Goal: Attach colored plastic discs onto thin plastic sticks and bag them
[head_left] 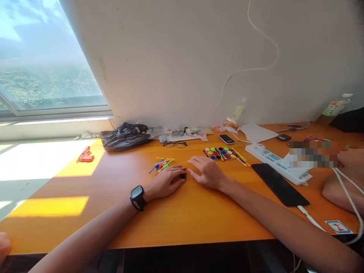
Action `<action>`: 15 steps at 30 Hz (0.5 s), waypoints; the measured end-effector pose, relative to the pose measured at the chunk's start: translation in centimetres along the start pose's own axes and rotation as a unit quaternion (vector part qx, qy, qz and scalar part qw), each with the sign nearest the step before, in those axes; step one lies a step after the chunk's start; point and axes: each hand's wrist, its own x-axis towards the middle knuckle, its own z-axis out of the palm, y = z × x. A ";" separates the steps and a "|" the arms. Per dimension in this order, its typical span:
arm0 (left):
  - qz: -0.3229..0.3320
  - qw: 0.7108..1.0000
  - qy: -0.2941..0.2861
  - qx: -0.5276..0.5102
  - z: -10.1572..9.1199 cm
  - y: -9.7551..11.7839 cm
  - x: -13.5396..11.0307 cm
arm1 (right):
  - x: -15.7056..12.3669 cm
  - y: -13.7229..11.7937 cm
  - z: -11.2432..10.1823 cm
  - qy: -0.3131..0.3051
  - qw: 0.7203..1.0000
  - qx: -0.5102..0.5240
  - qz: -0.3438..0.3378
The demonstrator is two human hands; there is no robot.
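My left hand [168,181], with a black watch [137,197] on its wrist, rests low over the table and pinches a small black piece [183,176] between thumb and fingers. Just right of it, my right hand [207,171] is open, its thumb apart from its curved fingers, with nothing seen in it. A loose heap of coloured plastic sticks and discs [161,165] lies right behind my left hand. Beyond my right hand sit rows of coloured plastic discs [218,153], with thin coloured sticks [239,156] along their right side.
Glasses [175,144], a black plastic bag [125,136] and a phone [226,139] lie toward the wall. At left is a red toy gun [85,155]. A power strip [278,163] and a large black phone [280,184] lie right, near another person's arm [345,185].
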 end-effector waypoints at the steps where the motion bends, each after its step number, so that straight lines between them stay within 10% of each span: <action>1: -0.001 1.000 0.003 0.000 0.0 0.0 0.0 | 0.1 0.6 -0.2 0.008 0.998 -0.052 0.035; 7: -0.004 1.000 0.007 0.003 -0.1 0.0 -0.2 | 0.4 3.2 -1.4 -0.029 0.963 -0.198 0.178; 15: -0.020 1.000 -0.001 -0.002 -0.2 0.1 -0.3 | 0.4 2.8 -0.9 -0.066 0.958 -0.198 0.197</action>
